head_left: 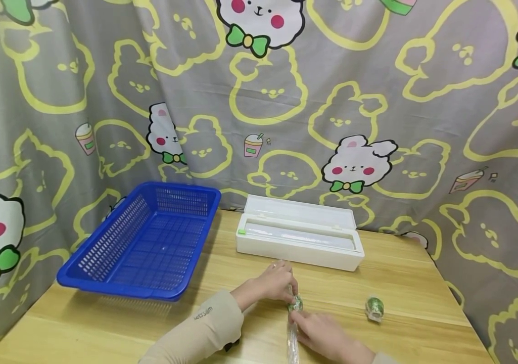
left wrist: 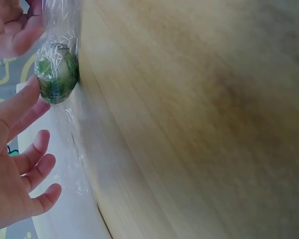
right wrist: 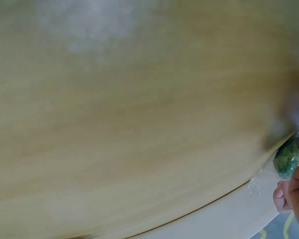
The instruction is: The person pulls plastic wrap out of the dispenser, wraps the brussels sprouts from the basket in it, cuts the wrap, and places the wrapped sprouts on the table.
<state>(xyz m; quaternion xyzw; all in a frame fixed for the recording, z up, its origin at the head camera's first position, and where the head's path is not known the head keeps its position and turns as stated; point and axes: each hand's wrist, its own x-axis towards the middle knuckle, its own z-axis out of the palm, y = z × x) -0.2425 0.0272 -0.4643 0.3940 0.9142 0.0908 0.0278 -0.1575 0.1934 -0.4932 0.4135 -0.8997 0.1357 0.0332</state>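
A small round green vegetable [left wrist: 57, 74] in clear plastic wrap lies on the table between my two hands, the wrap [head_left: 292, 344] trailing as a narrow strip toward the front edge. On the far side, my left hand [head_left: 274, 280] pinches the vegetable with thumb and forefinger. The other fingers [left wrist: 37, 174] stand apart, bent loosely. My right hand [head_left: 327, 336] is on the near side, its curled fingers at the wrap by the vegetable's lower end. In the right wrist view the wrapped vegetable [right wrist: 289, 159] shows at the right edge, partly covered by fingers.
Another wrapped green vegetable [head_left: 374, 308] lies on the table to the right. Behind the hands stands a long white cling film box [head_left: 299, 255], its lid raised and a roll inside. A blue plastic basket [head_left: 118, 288] is at left. A patterned curtain [head_left: 286, 131] surrounds the table.
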